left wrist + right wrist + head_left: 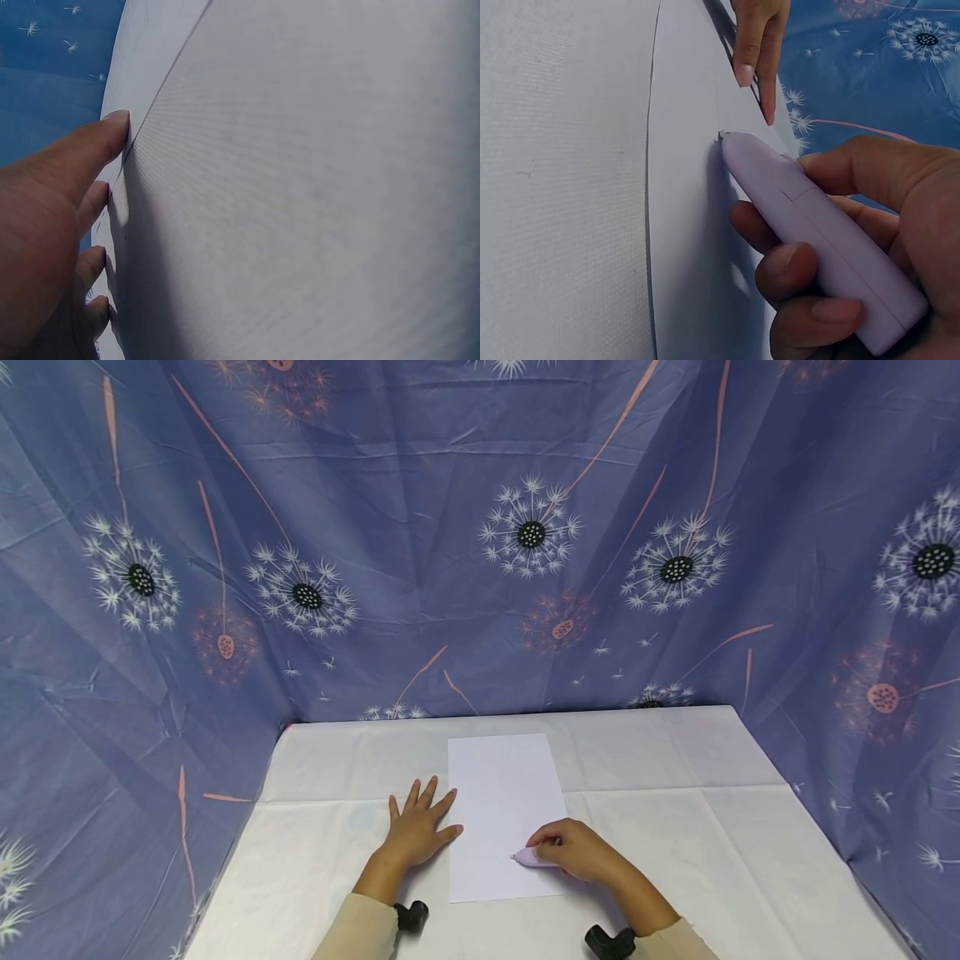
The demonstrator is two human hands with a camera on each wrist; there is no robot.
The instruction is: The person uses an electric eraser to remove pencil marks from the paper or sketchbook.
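Note:
A white sheet of paper lies lengthwise on the cloth-covered table. My left hand is spread with straight fingers, the thumb and index fingertips at the sheet's left edge. In the left wrist view the thumb touches down by that edge. My right hand grips a lilac pen-shaped tool with a small greyish tip, its exact kind unclear. The thumb lies along its upper side, and the other fingers curl beneath it. The tool is tilted, its tip at the lower part of the sheet; whether it touches the paper I cannot tell.
A white cloth with fold creases covers the table. Blue curtains with dandelion prints hang behind and at both sides. Black wrist mounts sit by the beige sleeves.

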